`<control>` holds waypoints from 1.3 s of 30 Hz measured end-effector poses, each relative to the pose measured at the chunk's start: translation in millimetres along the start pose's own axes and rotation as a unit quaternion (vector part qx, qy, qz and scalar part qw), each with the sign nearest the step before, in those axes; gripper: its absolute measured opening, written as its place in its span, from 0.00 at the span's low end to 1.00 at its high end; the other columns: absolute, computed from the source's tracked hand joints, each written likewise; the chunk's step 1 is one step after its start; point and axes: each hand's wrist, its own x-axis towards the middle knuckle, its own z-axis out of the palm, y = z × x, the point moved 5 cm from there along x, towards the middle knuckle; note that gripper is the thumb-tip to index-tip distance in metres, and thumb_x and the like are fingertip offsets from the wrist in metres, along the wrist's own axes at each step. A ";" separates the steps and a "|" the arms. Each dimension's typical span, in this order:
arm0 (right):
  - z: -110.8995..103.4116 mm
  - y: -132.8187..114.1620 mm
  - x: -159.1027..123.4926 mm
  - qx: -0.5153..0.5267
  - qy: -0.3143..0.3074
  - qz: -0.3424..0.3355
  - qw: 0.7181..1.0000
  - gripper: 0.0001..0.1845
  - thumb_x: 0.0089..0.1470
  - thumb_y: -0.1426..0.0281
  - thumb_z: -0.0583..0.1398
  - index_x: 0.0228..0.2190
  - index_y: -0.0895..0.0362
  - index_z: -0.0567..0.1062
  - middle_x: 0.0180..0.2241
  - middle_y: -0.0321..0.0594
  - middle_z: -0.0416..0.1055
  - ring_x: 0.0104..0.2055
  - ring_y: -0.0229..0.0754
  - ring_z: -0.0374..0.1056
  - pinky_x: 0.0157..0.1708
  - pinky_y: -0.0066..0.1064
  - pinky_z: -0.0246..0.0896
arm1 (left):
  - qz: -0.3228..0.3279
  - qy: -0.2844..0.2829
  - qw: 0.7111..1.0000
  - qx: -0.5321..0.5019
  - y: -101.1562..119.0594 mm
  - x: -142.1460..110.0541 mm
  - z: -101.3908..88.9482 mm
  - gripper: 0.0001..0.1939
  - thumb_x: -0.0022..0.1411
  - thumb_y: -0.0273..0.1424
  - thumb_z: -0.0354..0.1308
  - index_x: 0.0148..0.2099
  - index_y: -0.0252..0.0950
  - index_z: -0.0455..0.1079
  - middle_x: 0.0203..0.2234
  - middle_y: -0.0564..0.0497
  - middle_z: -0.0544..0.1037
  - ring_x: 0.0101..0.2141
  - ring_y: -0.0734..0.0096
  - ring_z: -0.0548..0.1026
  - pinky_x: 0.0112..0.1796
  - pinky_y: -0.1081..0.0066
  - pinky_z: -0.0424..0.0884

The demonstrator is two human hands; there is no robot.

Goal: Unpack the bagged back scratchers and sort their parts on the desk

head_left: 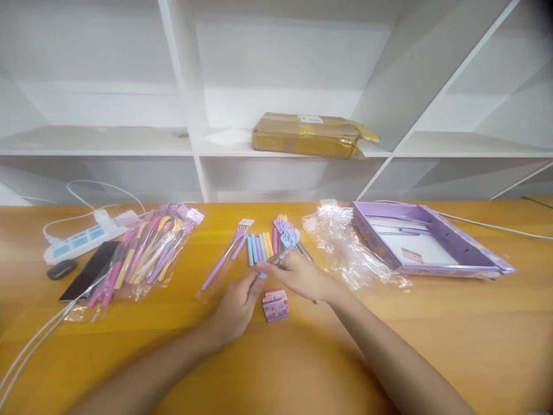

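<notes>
My left hand (239, 302) pinches the light blue handle (262, 276) of a back scratcher. My right hand (298, 275) grips the same piece near its metal rod, and its blue claw head (288, 238) points away from me. The fingers partly hide the joint between rod and handle. Just beyond my hands lies a row of loose blue, purple and yellow handles (259, 248). More claw heads on metal rods (279, 223) lie behind my right hand. Below my hands sits a stack of small pink-purple cards (275, 305).
A bagged purple back scratcher (224, 253) lies left of the handles; several more bagged ones (147, 253) are further left, by a power strip (86, 239) and black mouse-like object (61, 270). On the right are clear plastic bags (349, 248) and a purple box (432, 265).
</notes>
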 end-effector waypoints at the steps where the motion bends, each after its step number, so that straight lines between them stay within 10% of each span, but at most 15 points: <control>1: 1.3 -0.7 0.3 0.020 0.020 0.004 1.000 0.30 0.68 0.47 0.58 0.23 0.54 0.73 0.19 0.31 0.56 0.23 0.36 0.51 0.23 0.30 0.44 | 0.020 0.013 0.997 0.072 3.7 3.3 -8.8 0.19 0.81 0.46 0.47 0.52 0.39 0.73 0.31 0.51 0.73 0.30 0.64 0.66 0.35 0.67 0.61; 10: 22.5 17.8 10.1 0.227 0.078 0.094 0.966 0.28 0.62 0.51 0.59 0.20 0.50 0.54 0.19 0.26 0.45 0.23 0.34 0.41 0.24 0.32 0.37 | 0.157 0.062 0.931 0.323 19.8 15.4 -33.4 0.14 0.79 0.38 0.49 0.43 0.40 0.72 0.33 0.44 0.75 0.35 0.55 0.70 0.41 0.62 0.63; 22: 14.7 -33.3 -17.6 0.086 0.091 -0.045 0.991 0.31 0.71 0.52 0.55 0.20 0.52 0.52 0.21 0.29 0.46 0.24 0.35 0.44 0.25 0.33 0.40 | 0.153 -0.193 0.938 0.245 48.7 19.4 -60.5 0.21 0.82 0.45 0.44 0.48 0.40 0.74 0.29 0.53 0.74 0.28 0.66 0.69 0.34 0.70 0.62; 31: 6.6 -58.4 -42.6 0.058 0.053 -0.090 0.993 0.32 0.73 0.51 0.55 0.20 0.52 0.58 0.18 0.33 0.57 0.20 0.37 0.55 0.23 0.34 0.50 | 0.200 -0.196 0.925 0.258 87.5 3.9 -64.0 0.27 0.82 0.50 0.40 0.42 0.41 0.74 0.26 0.55 0.72 0.25 0.68 0.66 0.32 0.71 0.62; 39: 5.1 -74.0 -51.8 -0.005 0.070 -0.118 0.991 0.30 0.75 0.60 0.52 0.19 0.53 0.55 0.19 0.30 0.50 0.21 0.34 0.45 0.26 0.34 0.44 | 0.286 -0.138 0.890 0.328 100.9 -3.2 -58.2 0.27 0.82 0.46 0.41 0.33 0.39 0.68 0.23 0.53 0.69 0.24 0.68 0.61 0.28 0.68 0.53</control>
